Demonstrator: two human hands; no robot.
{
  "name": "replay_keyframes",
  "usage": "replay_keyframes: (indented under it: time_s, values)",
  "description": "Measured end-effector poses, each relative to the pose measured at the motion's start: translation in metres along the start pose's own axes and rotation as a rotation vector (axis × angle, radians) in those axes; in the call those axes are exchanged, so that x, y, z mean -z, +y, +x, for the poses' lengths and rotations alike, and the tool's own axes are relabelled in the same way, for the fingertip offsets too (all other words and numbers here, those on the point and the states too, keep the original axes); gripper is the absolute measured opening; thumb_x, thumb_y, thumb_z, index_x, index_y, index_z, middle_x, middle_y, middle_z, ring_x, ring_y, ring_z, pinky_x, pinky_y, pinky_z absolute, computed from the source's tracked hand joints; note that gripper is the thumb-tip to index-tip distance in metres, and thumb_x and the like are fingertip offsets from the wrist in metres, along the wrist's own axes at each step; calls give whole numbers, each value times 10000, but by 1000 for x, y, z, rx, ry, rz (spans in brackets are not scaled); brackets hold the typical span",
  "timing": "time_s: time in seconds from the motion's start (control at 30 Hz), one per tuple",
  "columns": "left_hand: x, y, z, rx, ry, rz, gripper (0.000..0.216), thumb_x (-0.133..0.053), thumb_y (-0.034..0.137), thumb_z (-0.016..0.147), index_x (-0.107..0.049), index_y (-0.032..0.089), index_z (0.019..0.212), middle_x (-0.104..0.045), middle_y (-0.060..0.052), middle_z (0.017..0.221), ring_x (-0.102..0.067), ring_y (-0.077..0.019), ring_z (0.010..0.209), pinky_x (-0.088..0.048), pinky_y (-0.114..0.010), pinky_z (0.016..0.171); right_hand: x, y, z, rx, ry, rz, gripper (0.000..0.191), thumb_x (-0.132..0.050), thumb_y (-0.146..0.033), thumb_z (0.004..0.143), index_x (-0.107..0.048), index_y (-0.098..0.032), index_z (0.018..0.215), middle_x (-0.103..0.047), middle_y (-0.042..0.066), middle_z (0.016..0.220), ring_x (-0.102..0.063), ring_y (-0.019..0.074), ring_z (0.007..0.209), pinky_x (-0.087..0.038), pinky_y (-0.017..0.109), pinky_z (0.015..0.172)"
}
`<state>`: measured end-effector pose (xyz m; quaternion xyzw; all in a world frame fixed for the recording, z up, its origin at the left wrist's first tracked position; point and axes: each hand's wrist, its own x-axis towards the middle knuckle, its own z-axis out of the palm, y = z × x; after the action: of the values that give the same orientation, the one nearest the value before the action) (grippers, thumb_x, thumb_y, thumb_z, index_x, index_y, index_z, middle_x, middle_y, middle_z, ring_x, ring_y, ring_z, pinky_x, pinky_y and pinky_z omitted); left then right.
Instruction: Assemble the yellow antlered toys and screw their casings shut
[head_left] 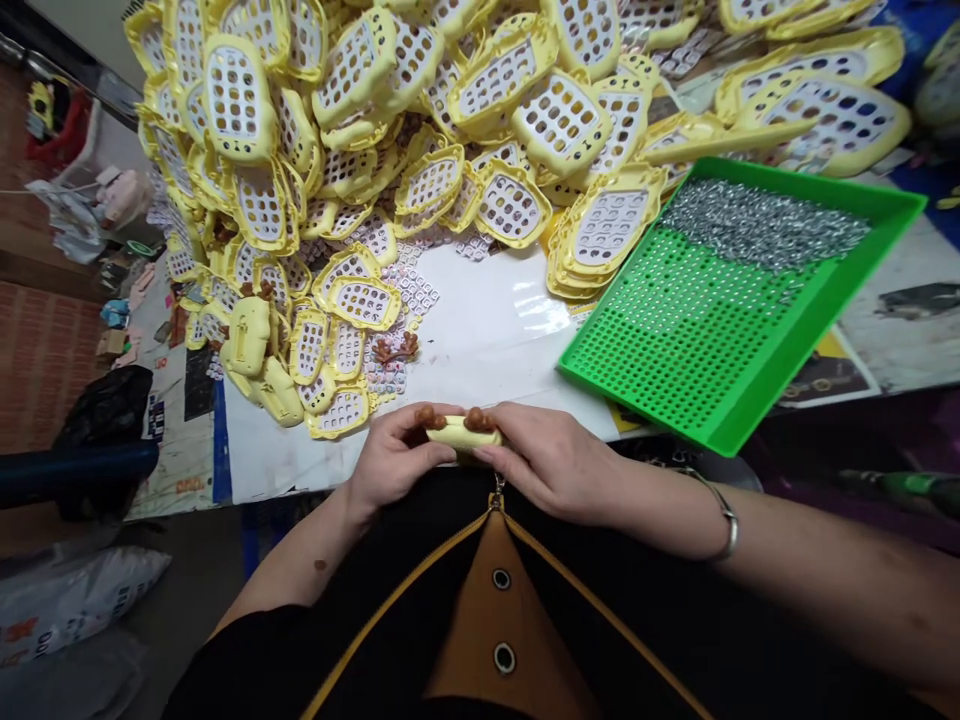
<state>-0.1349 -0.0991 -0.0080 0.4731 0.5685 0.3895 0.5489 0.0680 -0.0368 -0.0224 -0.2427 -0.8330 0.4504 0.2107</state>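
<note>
Between my two hands, at the table's front edge, is a yellow plastic toy shell [465, 432] with two brown antler-like pieces on its top edge. My left hand [399, 452] grips its left end, the thumb along the near side. At the right end, my right hand [549, 456] is closed on the same shell, fingers near the other brown piece. The shell's face is turned away from me, so its front is hidden. Just beyond my hands lie loose brown antler pieces [396, 348] on the white table top [487, 320].
Yellow shell parts with white hole grids [360, 300] heap across the left and back. A stack of similar shells [604, 230] stands beside a green perforated tray [675, 390], tilted across the right side, with small silvery metal pieces [765, 220] at its far end.
</note>
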Motion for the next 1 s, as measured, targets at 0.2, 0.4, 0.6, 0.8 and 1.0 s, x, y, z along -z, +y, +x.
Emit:
replay_keyframes:
  time_s: [0.2, 0.4, 0.6, 0.8, 1.0]
  values:
    - [-12, 19, -10, -363, 18, 574, 297, -698, 168, 745, -665, 181, 1039, -732, -73, 987, -690, -181, 861, -550, -282, 778, -3, -1, -8, -34, 99, 161, 199, -523, -324, 896, -573, -168, 1007, -682, 62, 852, -650, 161, 718, -508, 273, 633]
    - [-25, 14, -9, -543, 128, 757, 232, -624, 102, 773, -630, 156, 999, -731, -62, 918, -690, -162, 828, -556, -266, 752, -25, 5, -8, -52, 392, 259, 134, -587, -287, 848, -612, -185, 930, -694, 46, 805, -659, 159, 712, -532, 272, 630]
    - [-21, 12, -4, -425, 109, 631, 338, -665, 180, 780, -602, 200, 1111, -702, -49, 1042, -661, -167, 936, -529, -292, 825, -32, 14, -7, -71, 415, 477, 209, -580, -355, 877, -589, -223, 1039, -699, 45, 919, -688, 160, 809, -578, 290, 709]
    - [-19, 17, -6, -285, 24, 920, 293, -568, 224, 824, -591, 193, 1114, -704, -50, 1035, -666, -207, 919, -524, -336, 785, -10, 18, -6, 163, 463, -8, 628, -742, -358, 744, -452, -225, 1285, -588, 133, 1174, -585, 255, 1080, -518, 421, 902]
    - [-32, 4, 11, -235, -21, 1121, 259, -483, 128, 742, -610, 180, 961, -698, -39, 864, -654, -215, 775, -508, -331, 660, -21, 22, 6, 159, 383, -141, 66, -586, -253, 862, -566, -192, 846, -522, 13, 694, -521, 147, 618, -446, 272, 540]
